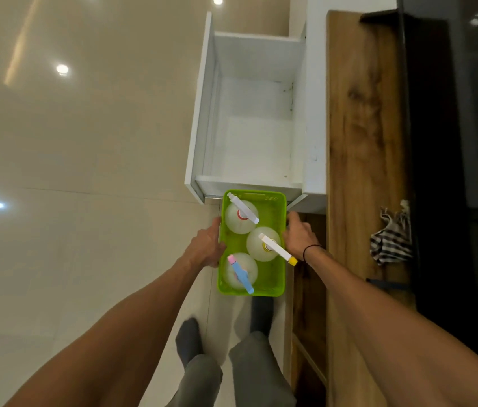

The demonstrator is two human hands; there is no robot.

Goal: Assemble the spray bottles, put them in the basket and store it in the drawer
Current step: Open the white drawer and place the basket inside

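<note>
A lime-green plastic basket (276, 207) hangs in the air just in front of the open white drawer (258, 127). Three clear round spray bottles stand in it: one with a white and red head (242, 212) at the far left, one with a white and yellow head (264, 245) at the right, one with a pink and blue head (239, 270) nearest me. My left hand (206, 245) grips the basket's left rim. My right hand (298, 236) grips its right rim. The drawer's inside is bare.
A wooden countertop (364, 142) runs along the right, with a striped cloth (390, 239) on it and a dark panel beyond. Glossy beige floor tiles (85, 171) spread to the left. My legs and grey socks show below the basket.
</note>
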